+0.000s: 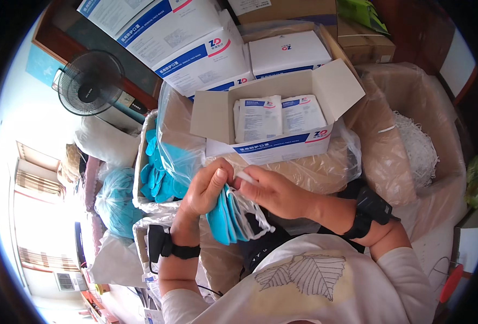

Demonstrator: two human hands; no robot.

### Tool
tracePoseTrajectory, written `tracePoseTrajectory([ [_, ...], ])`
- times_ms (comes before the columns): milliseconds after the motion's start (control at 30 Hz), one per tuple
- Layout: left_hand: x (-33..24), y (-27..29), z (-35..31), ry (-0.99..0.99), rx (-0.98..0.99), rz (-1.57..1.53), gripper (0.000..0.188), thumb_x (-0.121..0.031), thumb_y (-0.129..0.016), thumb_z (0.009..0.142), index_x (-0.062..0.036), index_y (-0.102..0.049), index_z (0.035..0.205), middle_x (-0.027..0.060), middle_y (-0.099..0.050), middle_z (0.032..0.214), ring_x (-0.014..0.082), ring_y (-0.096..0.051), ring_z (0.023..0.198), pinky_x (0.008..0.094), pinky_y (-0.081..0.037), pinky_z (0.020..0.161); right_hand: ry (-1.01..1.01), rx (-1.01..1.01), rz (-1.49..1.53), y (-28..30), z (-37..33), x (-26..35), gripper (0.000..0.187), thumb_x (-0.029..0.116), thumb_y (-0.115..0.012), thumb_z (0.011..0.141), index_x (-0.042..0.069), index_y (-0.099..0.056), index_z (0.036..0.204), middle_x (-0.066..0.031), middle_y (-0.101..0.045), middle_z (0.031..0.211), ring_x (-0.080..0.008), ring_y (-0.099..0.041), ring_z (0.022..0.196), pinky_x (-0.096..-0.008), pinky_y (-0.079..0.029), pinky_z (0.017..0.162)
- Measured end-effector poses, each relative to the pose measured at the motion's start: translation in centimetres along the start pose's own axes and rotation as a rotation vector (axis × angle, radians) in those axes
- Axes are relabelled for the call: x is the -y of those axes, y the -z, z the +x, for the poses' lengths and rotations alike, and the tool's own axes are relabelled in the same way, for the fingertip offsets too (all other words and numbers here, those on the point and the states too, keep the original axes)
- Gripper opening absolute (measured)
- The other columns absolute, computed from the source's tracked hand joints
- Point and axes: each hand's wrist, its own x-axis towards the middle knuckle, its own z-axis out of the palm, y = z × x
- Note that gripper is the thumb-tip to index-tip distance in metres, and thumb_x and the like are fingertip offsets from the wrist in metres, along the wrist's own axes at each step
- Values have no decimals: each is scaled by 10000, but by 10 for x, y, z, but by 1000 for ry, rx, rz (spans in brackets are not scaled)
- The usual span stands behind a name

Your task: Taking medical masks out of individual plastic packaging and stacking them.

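Observation:
A small stack of blue face masks (225, 220) hangs folded below my hands, with white ear loops trailing on its right side. My left hand (211, 186) is closed around the upper end of the stack, thumb up. Close beside it, my right hand (271, 190) is closed with a white strip (248, 179) between thumb and fingers. Whether that strip is joined to the masks I cannot tell. Just beyond my hands stands an open white carton (282, 148) with its flaps up, holding white packets (259, 119) in two rows.
Closed white cartons (195, 59) are stacked at the back. To the left, a lined bin holds loose blue masks (160, 170), near a blue plastic bag (117, 202) and a fan (90, 83). On the right, a large lined box (385, 135) holds a heap of thin white loops (416, 148).

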Motion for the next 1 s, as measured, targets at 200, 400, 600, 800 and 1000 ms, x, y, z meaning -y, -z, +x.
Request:
tracePoseTrajectory([
  [200,-5,4,0,-6,18,159,275,-269,-391,942,-22,-490,872,48,-488,766,142,-456,723,259,-384,673,-99,160,-11,-8,-3,-4,616,479,-649,760,-33,-478,1056,-107,-555,916,-159,-527,839,-282,-436,749],
  [400,-2,3,3,46,77,173,345,-306,-370,947,-11,-520,851,51,-507,743,141,-472,715,258,-390,673,-537,610,65,8,2,0,428,346,-608,839,9,-508,1085,-16,-539,898,-73,-495,847,-229,-423,725],
  [600,6,0,2,174,96,0,428,-369,-328,958,-15,-523,817,14,-498,721,94,-461,706,239,-393,666,-231,208,82,22,-14,-21,281,295,-466,925,31,-562,932,17,-526,786,-81,-483,760,-228,-403,726],
  [800,27,-3,1,195,82,-46,379,-330,-357,955,-19,-499,791,2,-471,700,100,-453,683,246,-395,648,-180,78,255,10,-14,-35,304,311,-424,941,29,-533,978,-9,-532,854,-72,-490,793,-225,-415,728],
  [1000,23,-6,-4,51,51,324,277,-237,-407,936,-14,-523,819,83,-538,694,182,-518,645,298,-421,622,-383,164,245,-6,-12,-20,327,349,-464,917,28,-516,954,-33,-538,843,-83,-517,677,-224,-435,584],
])
